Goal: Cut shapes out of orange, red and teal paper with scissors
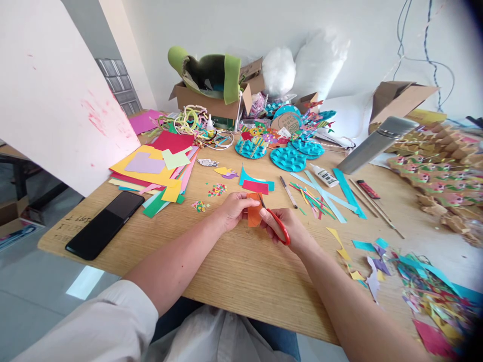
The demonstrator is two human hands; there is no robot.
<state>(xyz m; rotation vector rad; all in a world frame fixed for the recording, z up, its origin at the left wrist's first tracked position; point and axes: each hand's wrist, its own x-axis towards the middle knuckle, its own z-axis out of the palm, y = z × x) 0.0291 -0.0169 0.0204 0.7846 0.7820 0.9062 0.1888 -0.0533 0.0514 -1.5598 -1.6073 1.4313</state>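
Over the front middle of the wooden table (211,256), my left hand (234,208) pinches a small piece of orange paper (254,217) between thumb and fingers. My right hand (289,226) grips red-handled scissors (281,229), their blades at the upper right part of the orange paper. Just beyond my hands lie a red paper strip (255,187) and a teal paper piece (245,173). Small heaps of paper dots (217,190) are to the left. A pen (289,192) and thin coloured paper strips (312,200) rest to the right.
A black phone (105,223) and stacked coloured paper (151,166) occupy the left side. Blue decorated crafts (289,158) stand behind. A white glue bottle (324,176), a grey tumbler (372,146) and sticks (377,208) are at right. Paper scraps (433,296) pile up at the near right.
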